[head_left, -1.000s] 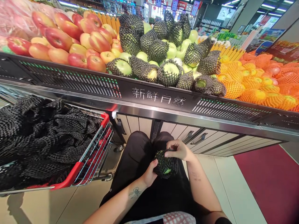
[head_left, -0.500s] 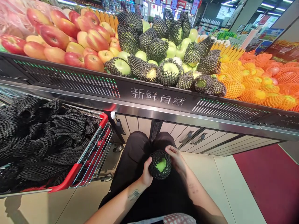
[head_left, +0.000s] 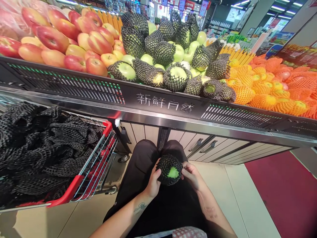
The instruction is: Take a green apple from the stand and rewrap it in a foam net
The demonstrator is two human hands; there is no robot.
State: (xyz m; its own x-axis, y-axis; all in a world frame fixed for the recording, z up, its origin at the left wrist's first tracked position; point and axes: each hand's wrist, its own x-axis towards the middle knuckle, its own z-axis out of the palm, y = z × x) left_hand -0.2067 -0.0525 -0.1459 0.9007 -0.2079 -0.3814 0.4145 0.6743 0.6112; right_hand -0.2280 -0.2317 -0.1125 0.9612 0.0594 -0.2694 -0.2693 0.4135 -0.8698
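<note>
Between my hands, above my lap, is a green apple (head_left: 173, 172) wrapped in a black foam net (head_left: 168, 162). A patch of its green skin shows through the net's opening, turned toward the lower right. My left hand (head_left: 153, 182) is closed around the left side of the wrapped apple, thumb in front. On the other side, my right hand (head_left: 192, 177) pinches at the net's edge with thumb and fingertips. The far sides of the fingers are partly hidden behind the fruit.
A shopping cart (head_left: 97, 158) heaped with black foam nets (head_left: 66, 132) stands at left. Ahead, a display shelf (head_left: 163, 102) holds red apples (head_left: 52, 38), netted green apples (head_left: 175, 74) and orange-netted fruit (head_left: 244, 94). Cabinet doors (head_left: 188, 140) lie below it.
The wrapped apple has tilted, its green patch shifting to the right. My right hand has moved down along the net's right edge. The view has shifted slightly.
</note>
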